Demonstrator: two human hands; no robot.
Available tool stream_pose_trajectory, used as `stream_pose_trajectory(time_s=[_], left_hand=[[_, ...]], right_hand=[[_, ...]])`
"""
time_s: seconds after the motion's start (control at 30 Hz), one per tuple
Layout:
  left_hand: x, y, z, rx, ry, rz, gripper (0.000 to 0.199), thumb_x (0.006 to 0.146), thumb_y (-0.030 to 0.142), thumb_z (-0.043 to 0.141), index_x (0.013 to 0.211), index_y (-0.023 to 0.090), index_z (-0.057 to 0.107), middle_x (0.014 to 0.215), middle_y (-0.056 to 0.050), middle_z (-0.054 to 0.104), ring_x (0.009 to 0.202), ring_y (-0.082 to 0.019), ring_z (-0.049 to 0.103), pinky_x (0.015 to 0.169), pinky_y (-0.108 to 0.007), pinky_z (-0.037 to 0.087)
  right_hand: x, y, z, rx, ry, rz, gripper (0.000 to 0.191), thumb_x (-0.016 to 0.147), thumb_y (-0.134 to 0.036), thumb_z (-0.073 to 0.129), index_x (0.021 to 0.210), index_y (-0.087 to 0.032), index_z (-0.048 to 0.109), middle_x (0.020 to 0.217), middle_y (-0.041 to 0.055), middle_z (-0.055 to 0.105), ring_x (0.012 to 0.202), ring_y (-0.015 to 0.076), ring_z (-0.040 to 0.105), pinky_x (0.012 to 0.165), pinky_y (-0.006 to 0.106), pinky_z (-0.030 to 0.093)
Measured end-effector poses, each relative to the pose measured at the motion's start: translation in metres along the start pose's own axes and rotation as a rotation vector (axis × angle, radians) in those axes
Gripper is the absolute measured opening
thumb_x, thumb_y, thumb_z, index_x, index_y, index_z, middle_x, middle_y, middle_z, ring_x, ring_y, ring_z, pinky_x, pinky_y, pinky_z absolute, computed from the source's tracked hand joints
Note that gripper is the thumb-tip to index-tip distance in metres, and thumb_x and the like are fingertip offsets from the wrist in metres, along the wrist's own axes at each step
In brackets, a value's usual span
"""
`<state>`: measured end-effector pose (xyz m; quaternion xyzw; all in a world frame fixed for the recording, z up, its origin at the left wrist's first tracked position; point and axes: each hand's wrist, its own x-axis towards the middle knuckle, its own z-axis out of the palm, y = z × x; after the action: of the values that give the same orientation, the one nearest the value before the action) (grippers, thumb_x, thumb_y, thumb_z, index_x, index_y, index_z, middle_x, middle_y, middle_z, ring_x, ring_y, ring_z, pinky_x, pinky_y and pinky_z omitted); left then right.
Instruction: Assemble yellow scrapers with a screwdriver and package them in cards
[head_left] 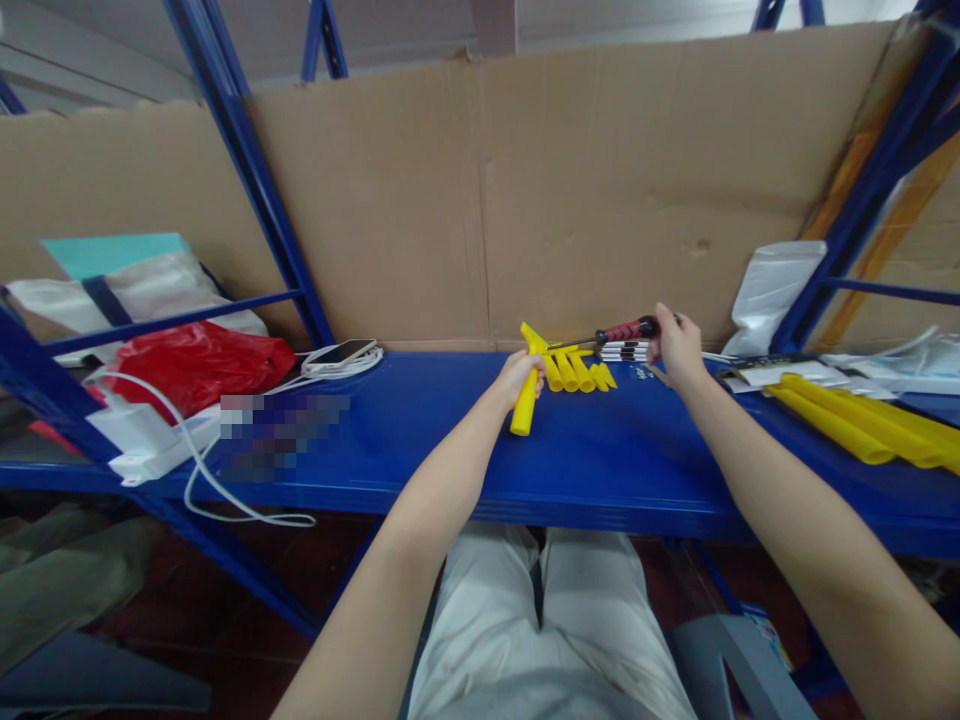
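Observation:
My left hand (519, 378) is wrapped round a yellow plastic handle (523, 413), which stands tilted with its wider end up. In my right hand (677, 345) is a screwdriver (628, 331) with a red and black grip, held level. Its shaft points left, and the tip reaches the upper part of the yellow handle; whether it touches a screw is too small to tell. Behind my left hand several yellow plastic pieces (577, 372) lie in a row on the blue table. Small screws (643, 373) are scattered below my right hand, beside a stack of white and black strips (624, 351).
Long yellow tubes (862, 425) lie at the right on the blue table (420, 440). A cardboard sheet (375, 200) closes off the back. At the left are a phone (349, 351) on coiled cable, a red plastic bag (199, 365) and a white power strip (169, 450) with a hanging cable.

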<state>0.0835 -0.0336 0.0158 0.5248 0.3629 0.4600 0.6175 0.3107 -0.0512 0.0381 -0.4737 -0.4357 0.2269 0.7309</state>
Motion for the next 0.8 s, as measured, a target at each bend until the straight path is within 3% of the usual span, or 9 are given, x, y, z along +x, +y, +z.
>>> stream_pose_trajectory(time_s=[0.1,0.23,0.37,0.57,0.8], left_hand=[[-0.0002,-0.0002,0.0001,0.008,0.005,0.000,0.022,0.059,0.009,0.049,0.072,0.022,0.037,0.043,0.009,0.040,0.029,-0.007,0.036,0.034,-0.017,0.026],[-0.0005,0.0007,0.0005,0.010,0.006,0.012,0.021,0.059,0.008,0.048,0.070,0.022,0.036,0.043,0.009,0.040,0.028,-0.008,0.036,0.034,-0.018,0.026],[-0.0001,0.0005,0.0009,0.003,-0.001,0.017,0.023,0.059,0.007,0.047,0.069,0.022,0.035,0.043,0.008,0.040,0.028,-0.008,0.035,0.033,-0.018,0.026],[-0.0001,0.0002,0.0009,0.002,0.000,0.017,0.023,0.059,0.008,0.049,0.069,0.022,0.035,0.042,0.008,0.040,0.028,-0.008,0.034,0.034,-0.019,0.027],[-0.0003,0.0013,0.0017,-0.020,0.009,0.027,0.022,0.058,0.007,0.048,0.069,0.022,0.036,0.042,0.008,0.040,0.028,-0.008,0.035,0.034,-0.019,0.026]], right_hand=[[0.0008,0.0000,-0.0010,-0.021,0.022,0.013,0.030,0.076,-0.046,0.063,0.069,-0.023,0.044,0.040,-0.0096,0.030,0.032,0.0092,0.033,0.031,0.024,0.024],[-0.0007,-0.0042,0.0015,-0.002,0.037,0.055,0.021,0.078,-0.040,0.058,0.074,-0.024,0.046,0.042,-0.0093,0.037,0.032,0.0100,0.037,0.031,0.023,0.028],[-0.0021,-0.0052,0.0022,0.035,0.018,0.050,0.028,0.075,-0.044,0.062,0.074,-0.024,0.044,0.044,-0.0084,0.042,0.034,0.0102,0.041,0.030,0.022,0.028],[-0.0011,-0.0030,-0.0011,0.011,0.039,0.033,0.030,0.077,-0.047,0.063,0.070,-0.024,0.044,0.036,-0.0112,0.029,0.028,0.0088,0.030,0.028,0.023,0.025],[0.0012,-0.0036,0.0010,0.035,0.026,0.029,0.027,0.077,-0.043,0.061,0.069,-0.023,0.045,0.044,-0.0078,0.043,0.033,0.0099,0.041,0.029,0.022,0.028]])
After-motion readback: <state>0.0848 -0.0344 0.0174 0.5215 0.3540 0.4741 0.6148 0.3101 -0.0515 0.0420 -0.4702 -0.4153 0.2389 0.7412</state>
